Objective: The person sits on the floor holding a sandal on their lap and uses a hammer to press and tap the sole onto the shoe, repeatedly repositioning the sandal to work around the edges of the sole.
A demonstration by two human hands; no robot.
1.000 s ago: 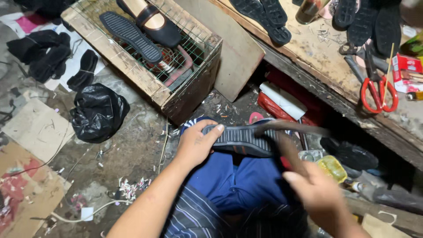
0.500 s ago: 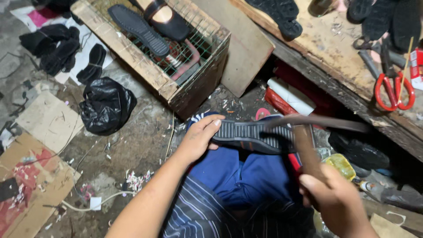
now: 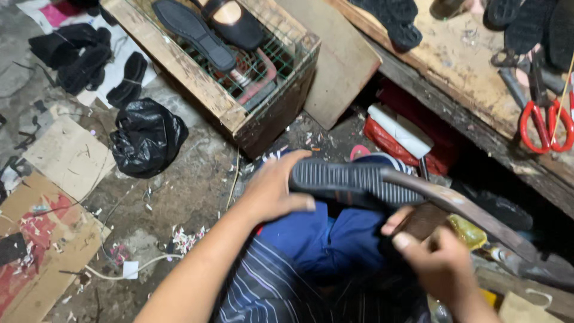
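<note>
- I see the left hand clasped over the near end of a dark ribbed shoe sole, thumb underneath, pinning it across the lap above the blue cloth.
- The right hand is clenched around a brown wooden handle; a long, dark curved blade runs from it along the right edge of the sole, touching it.
- The sole lies tread side up, roughly level, between the two hands and over the knees.
- Judged from the frame, trimming of the sole's edge is in hand; I cannot tell how much of the edge is already cut, since the far rim is hidden by the blade.
- Small scraps lie scattered on the floor near the black plastic bag, which suggests cutting work under way here.
- A wooden crate behind holds another flat sole and a black shoe.
- Red-handled scissors rest untouched on the counter, among further soles.
- Cardboard sheets lie on the floor at left.
</note>
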